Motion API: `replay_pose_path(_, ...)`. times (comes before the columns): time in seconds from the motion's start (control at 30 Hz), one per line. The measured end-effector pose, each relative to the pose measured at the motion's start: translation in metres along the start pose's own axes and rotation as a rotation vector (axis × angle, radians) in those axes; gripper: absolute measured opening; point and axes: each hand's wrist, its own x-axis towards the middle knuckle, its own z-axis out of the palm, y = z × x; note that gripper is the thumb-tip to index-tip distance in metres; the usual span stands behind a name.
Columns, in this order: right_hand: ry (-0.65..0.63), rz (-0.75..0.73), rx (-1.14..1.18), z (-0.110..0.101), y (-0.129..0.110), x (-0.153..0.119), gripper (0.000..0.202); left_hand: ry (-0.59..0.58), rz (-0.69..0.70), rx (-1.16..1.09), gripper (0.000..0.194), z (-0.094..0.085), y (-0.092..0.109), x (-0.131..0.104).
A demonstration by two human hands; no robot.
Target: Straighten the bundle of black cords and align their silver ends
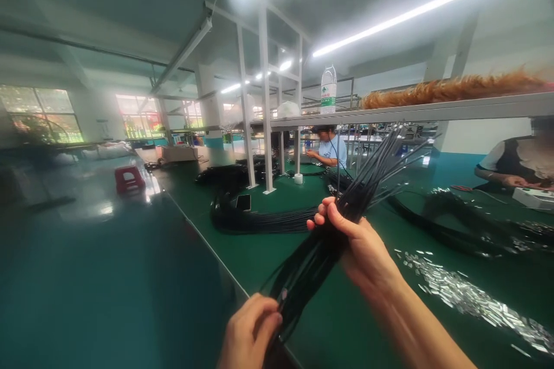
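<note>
My right hand [357,239] is closed around the middle of a bundle of thin black cables [381,170], whose loose ends fan up and to the right above the green bench [277,253]. Lower down, my left hand [251,331] pinches the same bundle near its bottom, thumb and fingers on a few strands by a small silver piece. The bundle runs slanted between the two hands, held off the bench.
Piles of black cables [264,220] lie across the bench. A heap of small silver metal pieces [467,297] lies at the right. White frame posts [265,104] stand behind. Two other people [331,147] work at the far side. A red stool [128,177] stands on the floor.
</note>
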Motion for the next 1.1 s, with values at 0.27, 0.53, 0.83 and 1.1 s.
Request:
replay_pose_path(0.27,-0.086,-0.012,0.045,-0.001,-0.001,0.004,0.016,0.091,0.094,0.037,0.021,-0.019,0.021,0.006)
replay_pose_path(0.53,0.08,-0.018,0.271,-0.007,-0.001,0.016,0.009,0.323,0.382,0.26,0.018,0.016,0.028,0.023)
replay_pose_path(0.83,0.115,0.019,0.261,-0.022,0.004,0.019,0.015,0.005,0.007,0.435,0.024,0.004,0.014,0.016)
replay_pose_path(1.1,0.042,0.064,0.176,-0.025,0.016,0.011,0.019,0.036,0.016,0.263,0.014,0.011,0.022,0.003)
